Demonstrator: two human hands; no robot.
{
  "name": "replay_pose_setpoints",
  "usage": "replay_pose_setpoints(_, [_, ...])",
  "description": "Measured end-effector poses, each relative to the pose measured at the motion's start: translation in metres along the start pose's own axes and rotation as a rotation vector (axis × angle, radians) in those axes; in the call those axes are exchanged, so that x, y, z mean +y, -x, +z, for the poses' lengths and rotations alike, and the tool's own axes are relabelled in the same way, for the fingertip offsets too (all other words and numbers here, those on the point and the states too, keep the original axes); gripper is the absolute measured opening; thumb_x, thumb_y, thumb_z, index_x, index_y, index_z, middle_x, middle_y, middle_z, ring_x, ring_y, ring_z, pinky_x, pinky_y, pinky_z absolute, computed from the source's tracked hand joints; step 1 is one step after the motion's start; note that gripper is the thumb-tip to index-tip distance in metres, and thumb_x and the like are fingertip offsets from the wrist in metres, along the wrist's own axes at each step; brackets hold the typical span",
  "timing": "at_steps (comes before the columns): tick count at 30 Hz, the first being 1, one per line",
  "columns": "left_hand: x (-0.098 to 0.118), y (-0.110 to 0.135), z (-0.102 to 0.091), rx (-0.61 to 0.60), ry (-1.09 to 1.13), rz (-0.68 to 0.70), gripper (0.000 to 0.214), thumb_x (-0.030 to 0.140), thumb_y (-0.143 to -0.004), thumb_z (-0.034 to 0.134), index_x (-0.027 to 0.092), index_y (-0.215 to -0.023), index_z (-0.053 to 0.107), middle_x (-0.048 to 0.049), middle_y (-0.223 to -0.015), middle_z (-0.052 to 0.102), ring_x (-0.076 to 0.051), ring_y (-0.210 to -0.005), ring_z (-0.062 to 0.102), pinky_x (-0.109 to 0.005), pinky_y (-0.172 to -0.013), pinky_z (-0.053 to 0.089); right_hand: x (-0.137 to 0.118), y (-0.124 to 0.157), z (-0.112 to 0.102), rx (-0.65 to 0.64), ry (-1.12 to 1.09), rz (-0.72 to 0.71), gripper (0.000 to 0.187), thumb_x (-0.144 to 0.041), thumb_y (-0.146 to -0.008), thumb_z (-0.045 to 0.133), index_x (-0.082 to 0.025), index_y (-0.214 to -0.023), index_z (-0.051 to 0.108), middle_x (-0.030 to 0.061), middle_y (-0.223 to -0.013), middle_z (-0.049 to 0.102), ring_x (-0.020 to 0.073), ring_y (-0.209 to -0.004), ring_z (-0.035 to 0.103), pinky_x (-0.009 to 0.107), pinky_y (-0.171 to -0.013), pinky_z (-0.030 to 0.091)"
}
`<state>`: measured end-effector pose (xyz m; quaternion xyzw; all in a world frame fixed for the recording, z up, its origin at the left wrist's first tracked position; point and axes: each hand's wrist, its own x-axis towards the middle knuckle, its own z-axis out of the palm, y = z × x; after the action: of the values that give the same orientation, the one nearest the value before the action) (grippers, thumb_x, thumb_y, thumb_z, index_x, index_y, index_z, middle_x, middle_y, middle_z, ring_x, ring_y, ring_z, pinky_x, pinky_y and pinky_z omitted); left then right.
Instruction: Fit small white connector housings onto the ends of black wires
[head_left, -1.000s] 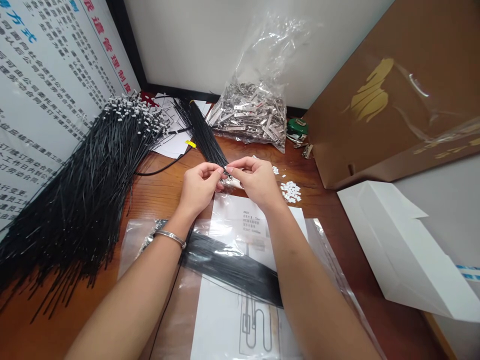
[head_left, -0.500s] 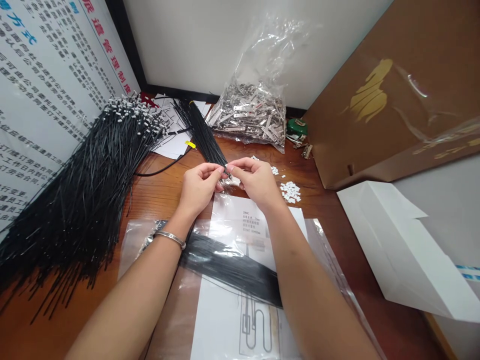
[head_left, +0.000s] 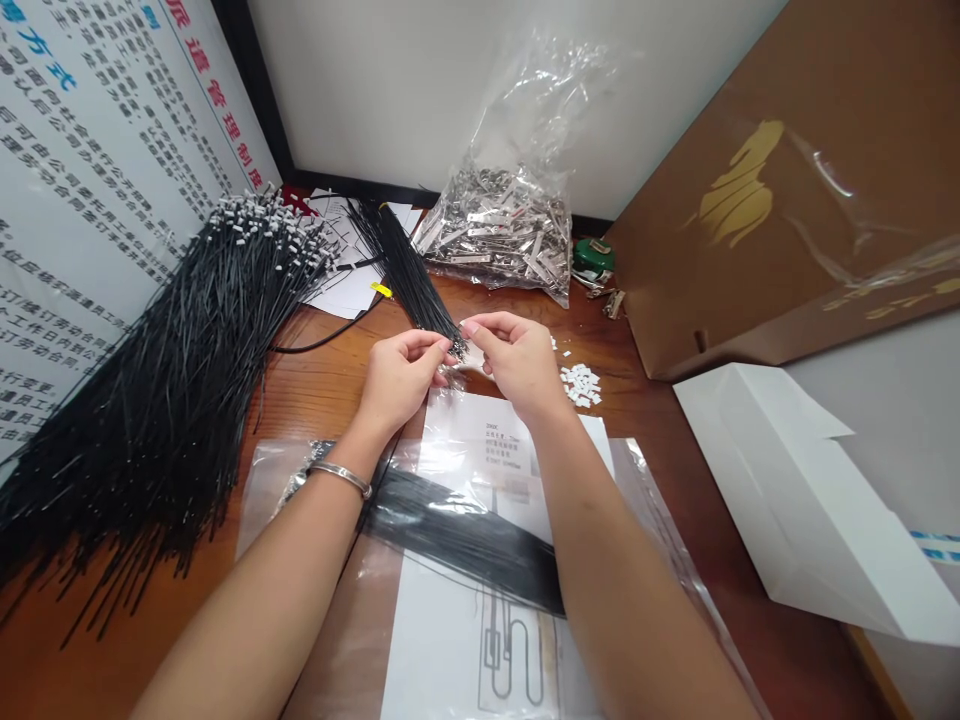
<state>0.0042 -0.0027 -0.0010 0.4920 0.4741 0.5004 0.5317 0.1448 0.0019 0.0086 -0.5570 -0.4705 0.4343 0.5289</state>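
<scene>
My left hand (head_left: pixel 401 380) is closed in a pinch at the near end of a bundle of thin black wires (head_left: pixel 416 285). A single black wire (head_left: pixel 384 462) runs down from this hand along my left forearm. My right hand (head_left: pixel 517 365) is also pinched, just right of the bundle's end and a little apart from the left fingertips. Whatever lies between its thumb and finger is too small to make out. To the right of that hand, small white plastic connectors (head_left: pixel 580 384) lie in a loose pile on the wooden table (head_left: pixel 322 400).
A large heap of black wires with white ends (head_left: pixel 187 370) stands at left. Behind my hands is a clear bag of metal parts (head_left: pixel 510 225), beside a green tape measure (head_left: pixel 594 255). Bagged black wires (head_left: pixel 465 530) lie over a printed sheet (head_left: pixel 427 640). A brown box (head_left: pixel 750 200) stands right.
My right hand has drawn slightly right and up, so its fingertips have come apart from the left ones. My left hand stays almost in place.
</scene>
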Motion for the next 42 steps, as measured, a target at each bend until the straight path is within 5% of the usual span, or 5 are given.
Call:
replay_pose_setpoints(19, [-0.0015,-0.0006,-0.0004,-0.023,0.015,0.047,0.021,0.033,-0.075,0.071,0.012,-0.08,0.07,-0.0033,-0.068,0.071,-0.007,-0.046,0.056,-0.02,-0.049,0.048,-0.0046,0.0041,-0.0009,-0.07,-0.129,0.214,0.037,-0.042,-0.057,0.081,-0.014,-0.08,0.071,-0.0009,-0.065,0.061,0.0052,-0.05,0.039,0.022,-0.044,0.029])
replay_pose_setpoints(22, [-0.0011,-0.0007,0.0001,-0.03,0.023,0.048,0.022,0.033,-0.074,0.071,0.012,-0.079,0.07,-0.0032,-0.067,0.071,-0.008,-0.046,0.056,-0.021,-0.048,0.048,-0.0073,0.0052,0.0009,-0.146,-0.145,0.202,0.03,-0.039,-0.057,0.081,-0.015,-0.071,0.068,-0.0015,-0.061,0.059,0.0051,-0.049,0.039,0.023,-0.044,0.028])
replay_pose_setpoints(27, [0.0005,0.001,0.0006,-0.052,0.032,0.025,0.02,0.031,-0.074,0.072,0.012,-0.079,0.071,-0.0036,-0.066,0.071,-0.008,-0.047,0.056,-0.021,-0.048,0.047,-0.0082,0.0039,0.0018,-0.053,-0.191,0.144,0.024,-0.034,-0.059,0.079,-0.017,-0.065,0.063,-0.0048,-0.058,0.053,0.0041,-0.047,0.034,0.022,-0.044,0.029])
replay_pose_setpoints(42, [0.0028,0.0024,0.0005,-0.065,0.009,0.024,0.017,0.031,-0.072,0.073,0.014,-0.073,0.07,-0.0002,-0.057,0.064,-0.008,-0.047,0.053,-0.021,-0.047,0.045,-0.0067,0.0011,0.0007,0.018,-0.066,0.047,0.02,-0.034,-0.067,0.066,-0.016,-0.076,0.07,-0.0003,-0.069,0.061,0.0068,-0.05,0.038,0.024,-0.046,0.028])
